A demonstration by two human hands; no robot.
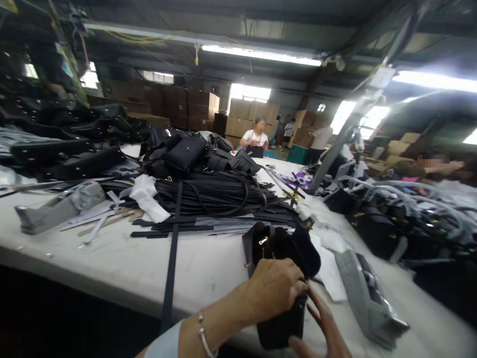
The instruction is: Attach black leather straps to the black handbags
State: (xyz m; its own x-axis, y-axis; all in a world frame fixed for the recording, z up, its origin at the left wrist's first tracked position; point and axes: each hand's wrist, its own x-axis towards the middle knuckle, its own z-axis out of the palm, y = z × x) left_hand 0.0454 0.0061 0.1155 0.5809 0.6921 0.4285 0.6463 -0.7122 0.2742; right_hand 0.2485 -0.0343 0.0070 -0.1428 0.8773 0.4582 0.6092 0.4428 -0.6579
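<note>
Fluorescent tubes and stacked cardboard boxes are seen at the back of a dim workshop, where the far windows are blown out to white and nothing can be read through them. A long pale desk is laid across the view, and its near edge is lost in shadow.

A small black bag is held upright at the near edge of the desk, its mouth open towards the camera and a brass clasp shown inside. Its lower half is covered by the left hand, whose fingers are curled over the bag's front and pressed against it; a thin bracelet is worn on that wrist. The right hand is cut off by the bottom edge, so only part is seen: its fingers are spread loosely and laid just beside the bag's right side, and whether the bag is touched cannot be told.

A heap of black straps is piled behind the bag, with one strap hung over the desk's edge. More black bags are stacked further back, their shapes hard to separate. Two grey tape dispensers are laid out, one on the left and one on the right, blurred. Three co-workers are made out at the far end, small and indistinct
</note>
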